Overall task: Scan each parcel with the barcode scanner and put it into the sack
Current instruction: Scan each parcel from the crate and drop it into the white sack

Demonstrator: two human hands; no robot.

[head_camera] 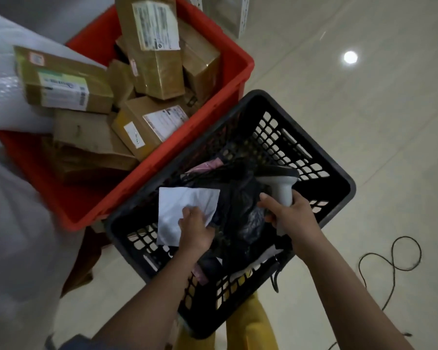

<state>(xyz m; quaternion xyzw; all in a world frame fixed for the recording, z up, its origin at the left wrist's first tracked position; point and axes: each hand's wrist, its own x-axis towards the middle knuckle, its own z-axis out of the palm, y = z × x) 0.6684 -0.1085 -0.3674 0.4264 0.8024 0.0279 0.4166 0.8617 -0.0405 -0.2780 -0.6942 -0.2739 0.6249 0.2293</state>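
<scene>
Left hand [196, 229]: fingers pinch a white parcel [185, 210] over the black basket [321, 157].
Right hand [288, 213]: fingers wrapped around the barcode scanner [280, 184].

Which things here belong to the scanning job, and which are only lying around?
Job:
white parcel, in left hand
barcode scanner, in right hand
black basket
red crate with cardboard boxes

Lying around:
black cable on the floor
</scene>
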